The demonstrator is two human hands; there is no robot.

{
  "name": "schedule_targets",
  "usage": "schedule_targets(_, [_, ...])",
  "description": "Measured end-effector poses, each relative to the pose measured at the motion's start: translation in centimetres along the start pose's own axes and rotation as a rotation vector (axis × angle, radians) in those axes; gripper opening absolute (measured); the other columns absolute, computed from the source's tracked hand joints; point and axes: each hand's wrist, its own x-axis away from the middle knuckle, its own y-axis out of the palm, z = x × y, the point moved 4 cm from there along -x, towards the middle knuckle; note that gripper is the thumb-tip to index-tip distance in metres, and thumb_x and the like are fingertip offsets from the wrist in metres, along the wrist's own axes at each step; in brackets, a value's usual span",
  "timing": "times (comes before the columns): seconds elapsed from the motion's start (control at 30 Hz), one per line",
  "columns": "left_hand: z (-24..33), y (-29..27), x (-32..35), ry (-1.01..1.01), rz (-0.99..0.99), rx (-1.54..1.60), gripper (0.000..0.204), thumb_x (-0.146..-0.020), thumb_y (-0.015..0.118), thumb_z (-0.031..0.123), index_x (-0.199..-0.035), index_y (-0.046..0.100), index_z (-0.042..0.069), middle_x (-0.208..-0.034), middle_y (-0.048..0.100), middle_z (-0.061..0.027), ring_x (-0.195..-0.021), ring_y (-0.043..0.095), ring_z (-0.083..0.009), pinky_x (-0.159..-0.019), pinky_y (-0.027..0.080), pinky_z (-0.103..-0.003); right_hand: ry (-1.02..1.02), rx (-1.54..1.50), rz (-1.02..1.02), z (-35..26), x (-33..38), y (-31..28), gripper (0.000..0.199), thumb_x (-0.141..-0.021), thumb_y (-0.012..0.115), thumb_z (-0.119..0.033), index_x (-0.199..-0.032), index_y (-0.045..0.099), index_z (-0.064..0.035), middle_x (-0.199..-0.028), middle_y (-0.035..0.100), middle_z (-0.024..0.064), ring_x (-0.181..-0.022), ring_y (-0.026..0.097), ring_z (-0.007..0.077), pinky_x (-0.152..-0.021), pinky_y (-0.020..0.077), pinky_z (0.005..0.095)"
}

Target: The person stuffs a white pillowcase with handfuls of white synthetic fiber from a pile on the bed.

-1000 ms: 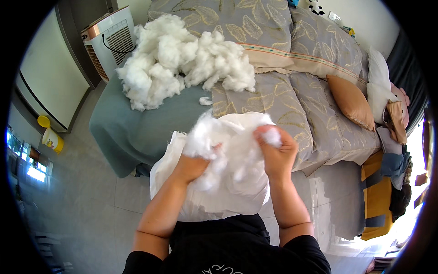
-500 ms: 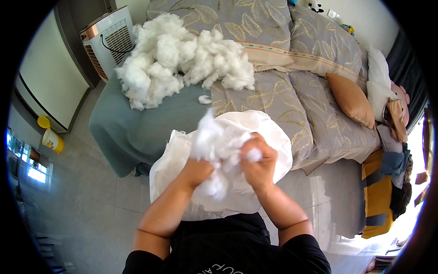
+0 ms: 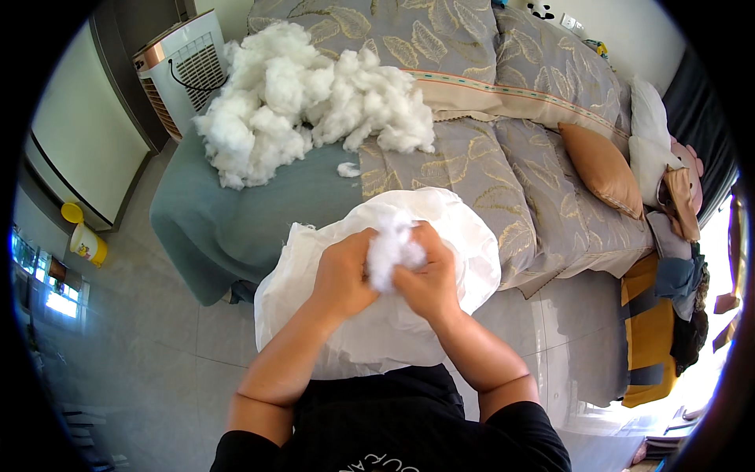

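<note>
Between my hands is a bunched tuft of white fibre stuffing, gripped from both sides. My left hand closes on its left side and my right hand on its right, the thumb pressed against the fluff. Beneath them a white fabric cover lies across my lap, reaching to the sofa's front edge. Whether the cover holds any stuffing is hidden. A big heap of the same stuffing rests on the sofa ahead to the left, and a small loose scrap lies just in front of it.
The sofa has a grey leaf-patterned cover and a teal cloth at left. An orange-brown cushion lies at its right end. Behind the heap stands a white air cooler. A yellow-and-white bucket is on the floor at left.
My hands have come closer together. The stuffing, spread loosely and blurred between them before, is now squeezed into a smaller tuft.
</note>
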Motion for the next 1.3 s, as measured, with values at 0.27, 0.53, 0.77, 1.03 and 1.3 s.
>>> schedule_targets(0.27, [-0.4,-3.4,-0.2,0.096,0.235,-0.217,0.023,-0.060,0.060,-0.001,-0.082,0.055,0.005,-0.071,0.057,-0.0096,-0.065,0.058,-0.0275,-0.056,0.045,-0.034,0.268,-0.617,0.302,0.3,-1.7,-5.0,0.025,-0.070,0.062,0.001,-0.092,0.054,-0.0055,-0.080,0.053,-0.0018,-0.078,0.053,0.0119,-0.070,0.0448,0.0256])
schedule_targets(0.53, [1.4,-1.6,-0.3,0.280,0.165,-0.292,0.036,-0.053,0.061,-0.001,-0.087,0.056,0.006,-0.076,0.058,-0.0098,-0.067,0.059,-0.0280,-0.053,0.046,-0.034,0.121,-0.046,0.058,0.8,-0.6,-2.2,0.025,-0.068,0.067,-0.001,-0.090,0.057,-0.0057,-0.084,0.057,-0.0022,-0.075,0.053,0.0094,-0.067,0.0440,0.0243])
schedule_targets(0.77, [-0.2,-3.3,-0.7,-0.355,0.072,0.727,0.043,-0.067,0.078,0.012,-0.101,0.052,0.005,-0.091,0.062,-0.0045,-0.079,0.058,-0.0111,-0.069,0.048,-0.025,0.295,-0.735,0.346,1.2,-1.4,-3.8,0.029,-0.072,0.056,0.006,-0.097,0.057,-0.0071,-0.088,0.057,-0.0004,-0.081,0.056,0.0102,-0.070,0.0466,0.0254])
schedule_targets(1.03, [-1.5,-0.2,0.2,0.086,0.061,0.290,0.043,-0.066,0.074,0.010,-0.103,0.054,0.004,-0.094,0.061,-0.0083,-0.083,0.060,-0.0188,-0.073,0.047,-0.031,0.131,-0.552,-0.154,0.4,-0.3,0.9,0.034,-0.077,0.058,0.000,-0.111,0.053,-0.0027,-0.111,0.057,0.0058,-0.101,0.053,0.0144,-0.089,0.0411,0.0294])
schedule_targets(1.3, [0.0,-3.3,-0.3,-0.077,0.074,0.456,0.030,-0.071,0.073,0.012,-0.094,0.056,0.004,-0.085,0.059,-0.0047,-0.076,0.056,-0.0139,-0.069,0.046,-0.027,0.106,-0.201,-0.043,0.5,-1.1,-4.7,0.020,-0.075,0.062,0.004,-0.094,0.059,-0.0008,-0.096,0.061,0.0027,-0.087,0.058,0.0106,-0.076,0.0464,0.0265])
